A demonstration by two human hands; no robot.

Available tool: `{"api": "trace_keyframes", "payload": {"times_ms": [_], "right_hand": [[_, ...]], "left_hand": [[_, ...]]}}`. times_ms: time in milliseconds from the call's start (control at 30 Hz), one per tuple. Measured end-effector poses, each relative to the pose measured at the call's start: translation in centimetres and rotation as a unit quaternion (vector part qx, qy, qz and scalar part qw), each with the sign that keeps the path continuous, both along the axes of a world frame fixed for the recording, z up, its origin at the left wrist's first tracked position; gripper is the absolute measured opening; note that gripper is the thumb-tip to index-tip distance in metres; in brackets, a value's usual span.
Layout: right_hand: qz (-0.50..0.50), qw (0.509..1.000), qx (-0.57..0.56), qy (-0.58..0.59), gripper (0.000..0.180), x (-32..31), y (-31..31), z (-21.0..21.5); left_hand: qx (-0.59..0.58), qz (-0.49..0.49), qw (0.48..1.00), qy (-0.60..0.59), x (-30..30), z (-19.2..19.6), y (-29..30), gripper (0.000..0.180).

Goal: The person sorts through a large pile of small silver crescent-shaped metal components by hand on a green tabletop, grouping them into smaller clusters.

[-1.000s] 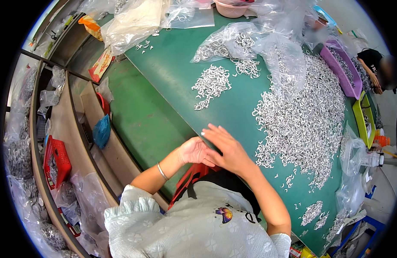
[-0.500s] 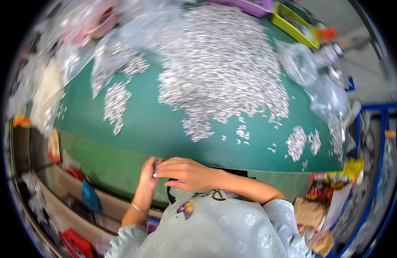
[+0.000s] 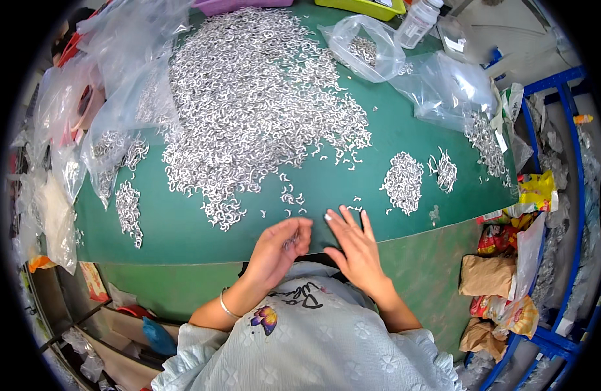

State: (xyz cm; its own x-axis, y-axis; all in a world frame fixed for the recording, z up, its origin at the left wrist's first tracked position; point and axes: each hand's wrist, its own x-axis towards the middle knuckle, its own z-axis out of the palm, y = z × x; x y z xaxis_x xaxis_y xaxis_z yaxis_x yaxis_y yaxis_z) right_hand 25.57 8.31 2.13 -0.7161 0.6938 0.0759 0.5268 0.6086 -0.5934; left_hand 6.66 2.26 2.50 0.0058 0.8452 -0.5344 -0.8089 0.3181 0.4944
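My left hand is curled closed at the table's front edge, with a few small curved silver metal pieces showing in its palm. Beside it, my right hand lies with fingers spread, palm down over the edge. Its fingertips come close to a few loose curved pieces. A large heap of the same curved metal pieces covers the middle and far part of the green table. Smaller piles lie apart: one pile and a second pile to the right, another at left.
Clear plastic bags lie at left and right, some holding metal pieces. A white bottle, a yellow-green tray and a purple tray stand at the back. A blue rack and brown paper bags flank the right side.
My hands, together at the table's edge before, are now apart. The right hand has opened and moved right, and the left stays closed. The view has swung to the right.
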Motion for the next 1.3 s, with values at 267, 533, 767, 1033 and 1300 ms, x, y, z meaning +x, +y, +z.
{"api": "trace_keyframes", "payload": {"times_ms": [267, 533, 767, 1033, 1300], "right_hand": [[-0.125, 0.991, 0.048, 0.029, 0.06, 2.4, 2.5, -1.7], [-0.24, 0.907, -0.069, 0.339, 0.051, 3.3, 2.4, -2.2], [-0.288, 0.866, -0.053, 0.405, 0.053, 3.2, 3.7, -3.5], [-0.255, 0.93, 0.073, 0.256, 0.054, 2.2, 3.7, -2.8], [-0.213, 0.964, 0.156, 0.037, 0.057, 2.7, 8.2, -1.9]], "left_hand": [[0.057, 0.082, 0.993, 0.054, 4.6, -1.3, 5.4, 0.034], [0.117, 0.082, 0.954, 0.263, 11.8, -1.6, 10.5, 0.039], [0.254, 0.021, 0.895, 0.365, 11.6, -0.6, 10.5, 0.034], [0.641, -0.07, 0.725, 0.244, 8.2, 11.9, 6.1, 0.023], [0.589, 0.195, 0.692, 0.369, 7.8, 12.6, 4.1, 0.009]]}}
